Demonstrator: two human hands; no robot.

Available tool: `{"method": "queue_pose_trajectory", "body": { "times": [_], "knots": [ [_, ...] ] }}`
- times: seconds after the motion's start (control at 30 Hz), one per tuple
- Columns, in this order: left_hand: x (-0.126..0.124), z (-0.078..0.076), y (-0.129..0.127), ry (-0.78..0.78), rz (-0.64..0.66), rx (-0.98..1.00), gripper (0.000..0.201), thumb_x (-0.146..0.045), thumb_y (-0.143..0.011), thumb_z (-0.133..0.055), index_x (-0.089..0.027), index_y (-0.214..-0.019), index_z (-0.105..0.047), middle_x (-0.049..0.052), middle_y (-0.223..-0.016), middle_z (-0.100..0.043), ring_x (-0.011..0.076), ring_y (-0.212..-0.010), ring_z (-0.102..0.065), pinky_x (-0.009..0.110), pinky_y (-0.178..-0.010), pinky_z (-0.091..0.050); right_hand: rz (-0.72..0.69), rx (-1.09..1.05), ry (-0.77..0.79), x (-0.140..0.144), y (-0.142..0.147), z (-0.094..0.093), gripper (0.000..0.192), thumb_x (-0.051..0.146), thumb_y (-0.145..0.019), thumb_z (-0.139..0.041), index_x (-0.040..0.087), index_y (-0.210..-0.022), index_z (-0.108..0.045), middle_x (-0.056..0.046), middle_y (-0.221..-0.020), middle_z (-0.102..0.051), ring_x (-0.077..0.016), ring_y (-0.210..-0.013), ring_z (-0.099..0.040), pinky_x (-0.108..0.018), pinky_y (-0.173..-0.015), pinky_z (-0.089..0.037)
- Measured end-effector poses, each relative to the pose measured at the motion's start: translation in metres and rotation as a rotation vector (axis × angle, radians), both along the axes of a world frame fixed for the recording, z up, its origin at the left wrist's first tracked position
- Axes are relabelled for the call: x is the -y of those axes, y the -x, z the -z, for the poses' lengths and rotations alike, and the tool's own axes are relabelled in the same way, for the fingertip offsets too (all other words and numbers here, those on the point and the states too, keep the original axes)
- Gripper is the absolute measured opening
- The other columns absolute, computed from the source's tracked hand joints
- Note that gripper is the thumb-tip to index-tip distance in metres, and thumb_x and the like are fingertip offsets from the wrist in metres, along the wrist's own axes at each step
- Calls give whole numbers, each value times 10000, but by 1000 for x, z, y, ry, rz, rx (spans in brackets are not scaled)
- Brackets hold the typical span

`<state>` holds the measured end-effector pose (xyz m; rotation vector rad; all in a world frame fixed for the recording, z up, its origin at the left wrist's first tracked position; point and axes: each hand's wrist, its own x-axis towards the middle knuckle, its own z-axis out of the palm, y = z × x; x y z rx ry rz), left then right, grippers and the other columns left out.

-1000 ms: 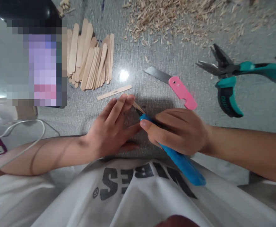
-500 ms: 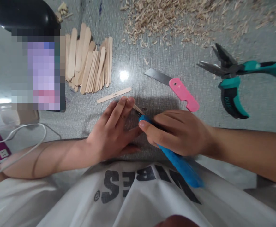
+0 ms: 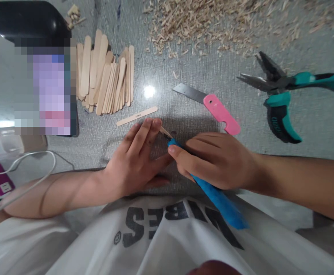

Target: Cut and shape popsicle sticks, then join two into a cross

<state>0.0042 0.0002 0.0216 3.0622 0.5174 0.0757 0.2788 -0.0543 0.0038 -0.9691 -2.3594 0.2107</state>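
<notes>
My left hand (image 3: 140, 152) lies palm down, its fingertips pinning a wooden craft stick (image 3: 164, 131) against the table; most of that stick is hidden under the fingers. Wrapped in my right hand (image 3: 215, 160) is a blue-handled tool (image 3: 218, 202) with a small dark tip, its thumb on top near the front. The tip meets the stick just right of my left fingertips; its exact shape is too small to make out. Just beyond my left fingers lies another craft stick (image 3: 137, 116), flat, with a small dark mark at its middle.
A pile of craft sticks (image 3: 106, 76) lies at the back left, near a blurred-out phone-like object (image 3: 52, 91) and a black rounded object (image 3: 29, 21). Further right are a pink folding knife (image 3: 222, 114), opened pliers (image 3: 278, 84) and wood shavings (image 3: 201, 23). A white cable (image 3: 54, 156) crosses my left forearm.
The blue handle's rear end has swung slightly down and right. Both hands stay in nearly the same place, and the view has shifted a little.
</notes>
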Motion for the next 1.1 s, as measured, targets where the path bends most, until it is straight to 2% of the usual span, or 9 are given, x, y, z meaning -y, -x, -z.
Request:
{"method": "queue_pose_trajectory", "body": {
  "times": [0.17, 0.33, 0.53, 0.77, 0.9, 1.1],
  "knots": [
    [0, -1, 0, 10, -12, 6, 1261, -985, -830, -887, -182, -1722, -502, 375, -1736, -657, 503, -1638, -691, 564, -1383, -560, 42, 26, -25, 1, 2, -3, 257, 38, -1106, -577, 199, -1231, -734, 67, -726, -646, -153, -613, -523, -318, -598, -494],
    [1, 1, 2, 40, -23, 1, 1115, -929, -932, -837, -253, -1747, -487, 306, -1802, -627, 483, -1679, -654, 574, -1407, -528, 74, 37, -60, 2, 4, -4, 217, 67, -1130, -571, 165, -1213, -746, 71, -697, -592, -154, -599, -494, -313, -573, -480],
    [2, 2, 3, 65, -33, 22, 1015, -862, -988, -820, -260, -1742, -504, 290, -1825, -609, 487, -1683, -646, 591, -1408, -521, 88, 59, -51, 3, 7, -7, 245, 58, -1126, -577, 192, -1152, -780, 66, -665, -575, -152, -603, -485, -304, -586, -479],
    [0, -1, 1, 29, -25, 28, 1066, -911, -936, -848, -254, -1710, -521, 305, -1759, -663, 473, -1646, -689, 553, -1392, -543, 83, 18, -25, 5, 8, -8, 200, 54, -1120, -614, 120, -1202, -784, 41, -688, -634, -163, -597, -516, -332, -590, -489],
    [0, -2, 0, -4, -4, 19, 1103, -942, -905, -856, -222, -1673, -525, 353, -1713, -681, 485, -1614, -715, 544, -1375, -556, 86, 4, -15, 10, 8, -6, 199, 36, -1110, -614, 113, -1239, -744, 49, -701, -653, -164, -591, -532, -336, -586, -486],
    [-1, -3, 0, 10, -16, 20, 1035, -917, -933, -846, -253, -1668, -547, 314, -1731, -690, 465, -1633, -704, 538, -1395, -532, 95, 42, -22, 10, 9, -8, 211, 46, -1116, -621, 146, -1256, -744, 57, -712, -663, -153, -610, -541, -319, -611, -494]
  ]
}}
